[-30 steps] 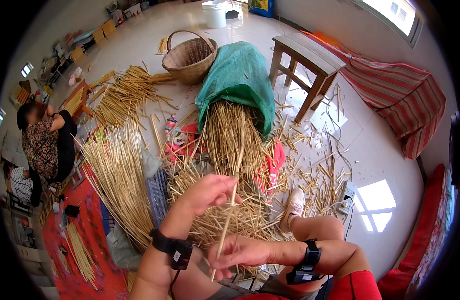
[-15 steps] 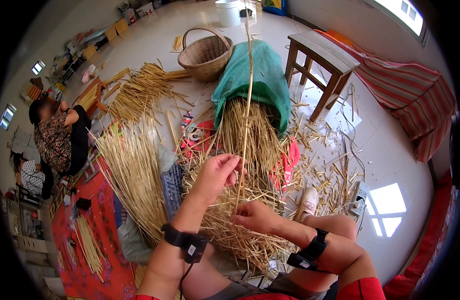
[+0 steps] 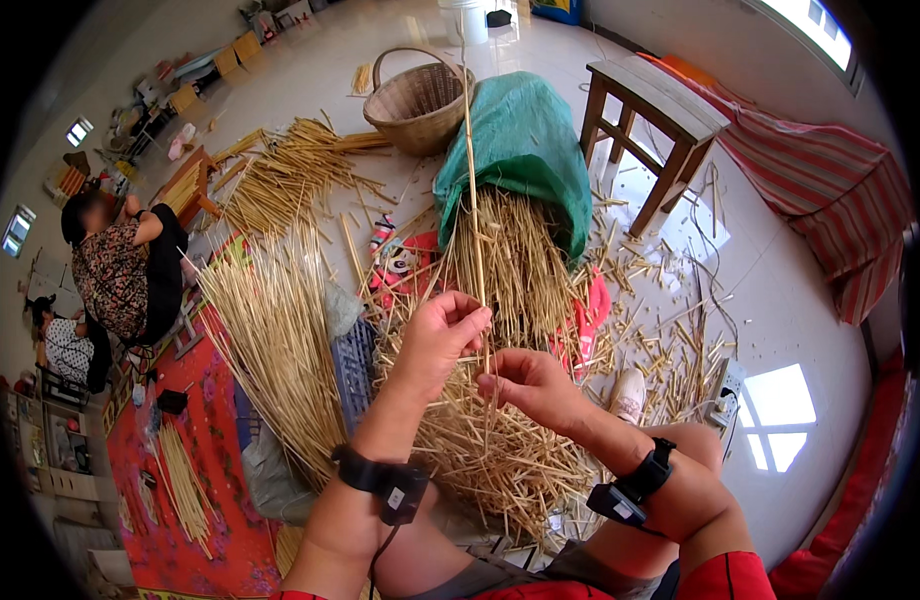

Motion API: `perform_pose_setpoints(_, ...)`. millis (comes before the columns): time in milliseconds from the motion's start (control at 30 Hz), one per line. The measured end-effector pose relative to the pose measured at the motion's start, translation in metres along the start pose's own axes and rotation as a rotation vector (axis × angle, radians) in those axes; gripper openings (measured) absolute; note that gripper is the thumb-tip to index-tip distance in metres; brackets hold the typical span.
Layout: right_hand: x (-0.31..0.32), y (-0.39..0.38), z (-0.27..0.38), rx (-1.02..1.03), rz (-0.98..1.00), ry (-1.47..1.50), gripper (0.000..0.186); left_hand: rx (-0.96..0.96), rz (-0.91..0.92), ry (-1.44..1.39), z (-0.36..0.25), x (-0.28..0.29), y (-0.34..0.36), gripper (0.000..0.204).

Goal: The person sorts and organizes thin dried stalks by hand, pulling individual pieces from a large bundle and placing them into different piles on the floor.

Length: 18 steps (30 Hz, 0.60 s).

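A long pale straw stalk [image 3: 472, 180] stands nearly upright in front of me. My left hand [image 3: 445, 335] grips it with thumb and fingers, and just below, my right hand [image 3: 528, 385] pinches its lower part. Behind them, a green woven sack [image 3: 515, 120] spills straw stalks [image 3: 515, 250] onto a pile of short straw pieces [image 3: 490, 480]. To the left lies a large bundle of long pale stalks [image 3: 270, 340] beside a blue plastic crate [image 3: 348, 365].
A wicker basket [image 3: 410, 120] and yellow stalks [image 3: 290, 170] lie beyond. A wooden stool [image 3: 660, 105] and power strip [image 3: 725, 390] are at right. Two seated people [image 3: 110, 270] [image 3: 65, 350] are at left, by a red mat [image 3: 150, 530]. Striped cloth [image 3: 810, 210] drapes along the wall.
The stalk has swung upright, its top now rising past the sack. Both my hands have moved upward and away from me along with it, my right hand now closer beneath my left.
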State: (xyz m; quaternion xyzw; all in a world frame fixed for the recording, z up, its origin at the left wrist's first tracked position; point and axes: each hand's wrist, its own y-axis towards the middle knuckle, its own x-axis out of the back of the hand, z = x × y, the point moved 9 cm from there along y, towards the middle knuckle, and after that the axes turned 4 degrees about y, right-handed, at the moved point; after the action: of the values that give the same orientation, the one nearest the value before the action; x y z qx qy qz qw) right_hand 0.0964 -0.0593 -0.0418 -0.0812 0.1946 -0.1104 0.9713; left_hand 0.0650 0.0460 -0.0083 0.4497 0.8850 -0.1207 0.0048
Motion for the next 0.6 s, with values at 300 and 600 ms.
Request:
perform_pose_setpoints(300, 0.011, 0.001, 0.018, 0.124, -0.132, 0.079, 0.018, -0.003, 0.057, -0.008, -0.001, -0.01, -0.001, 0.007)
perform_pose_setpoints(600, 0.003, 0.003, 0.009, -0.029, -0.078, 0.401, 0.021, -0.018, 0.048, 0.032, -0.007, -0.006, -0.003, 0.007)
